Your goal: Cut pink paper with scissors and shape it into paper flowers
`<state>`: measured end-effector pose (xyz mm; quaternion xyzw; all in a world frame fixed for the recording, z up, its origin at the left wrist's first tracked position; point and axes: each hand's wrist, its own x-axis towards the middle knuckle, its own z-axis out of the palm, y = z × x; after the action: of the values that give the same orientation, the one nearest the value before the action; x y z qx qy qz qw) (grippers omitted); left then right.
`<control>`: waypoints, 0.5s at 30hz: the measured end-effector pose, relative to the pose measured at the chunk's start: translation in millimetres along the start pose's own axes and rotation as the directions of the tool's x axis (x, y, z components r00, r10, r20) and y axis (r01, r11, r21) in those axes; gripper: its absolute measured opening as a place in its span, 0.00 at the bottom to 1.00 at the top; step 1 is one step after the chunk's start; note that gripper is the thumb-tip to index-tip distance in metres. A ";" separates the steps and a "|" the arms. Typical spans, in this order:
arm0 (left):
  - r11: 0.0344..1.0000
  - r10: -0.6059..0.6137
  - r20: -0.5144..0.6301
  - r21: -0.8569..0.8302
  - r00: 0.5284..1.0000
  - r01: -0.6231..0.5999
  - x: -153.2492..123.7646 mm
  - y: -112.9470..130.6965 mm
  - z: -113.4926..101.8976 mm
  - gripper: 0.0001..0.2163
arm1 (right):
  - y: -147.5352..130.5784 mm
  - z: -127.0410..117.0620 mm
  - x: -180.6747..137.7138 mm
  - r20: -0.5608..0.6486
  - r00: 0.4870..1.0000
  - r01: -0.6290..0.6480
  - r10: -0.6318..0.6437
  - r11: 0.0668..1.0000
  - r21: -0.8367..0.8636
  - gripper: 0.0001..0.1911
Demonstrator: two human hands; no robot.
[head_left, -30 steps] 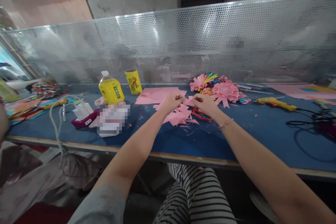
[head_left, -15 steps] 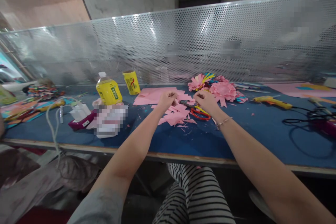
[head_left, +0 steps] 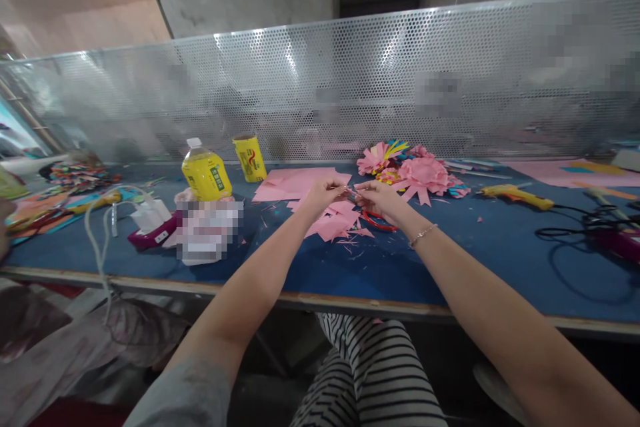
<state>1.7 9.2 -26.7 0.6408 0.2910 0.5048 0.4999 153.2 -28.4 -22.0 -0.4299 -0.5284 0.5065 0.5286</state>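
My left hand [head_left: 325,194] and my right hand [head_left: 376,196] meet over a heap of cut pink paper pieces [head_left: 334,221] on the blue table [head_left: 450,260]. Both hands pinch a small piece between their fingertips; it is too small to name. Red-handled scissors [head_left: 376,220] lie on the table just below my right hand. Flat pink paper sheets [head_left: 295,182] lie behind my left hand. Finished pink paper flowers [head_left: 417,170] sit behind my right hand.
A yellow drink bottle [head_left: 205,173] and a yellow can [head_left: 249,157] stand at the left, by a tissue pack [head_left: 150,223]. A yellow glue gun [head_left: 517,196] and black cable [head_left: 585,240] lie at the right. A perforated metal screen [head_left: 350,80] backs the table.
Both hands came together again after parting half a second ago, lifting slightly above the pink pieces. The scissors stayed on the table.
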 end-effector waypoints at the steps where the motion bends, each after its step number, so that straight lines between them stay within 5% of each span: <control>1: 1.000 -0.006 -0.004 -0.008 1.000 0.006 -0.6 1.0 0.6 0.03 | 0.3 -0.4 0.6 -0.010 1.000 0.016 -0.016 1.000 -0.021 0.06; 15: 0.990 -0.057 -0.019 -0.129 0.998 0.054 -2.3 -1.7 1.6 0.13 | 9.7 -4.0 8.6 0.006 0.987 0.157 -0.159 0.961 -0.228 0.07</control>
<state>2.6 7.3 -29.1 0.5933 0.2813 0.5155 0.5506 155.8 -18.4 -30.9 -0.4473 -0.6124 0.3962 0.5177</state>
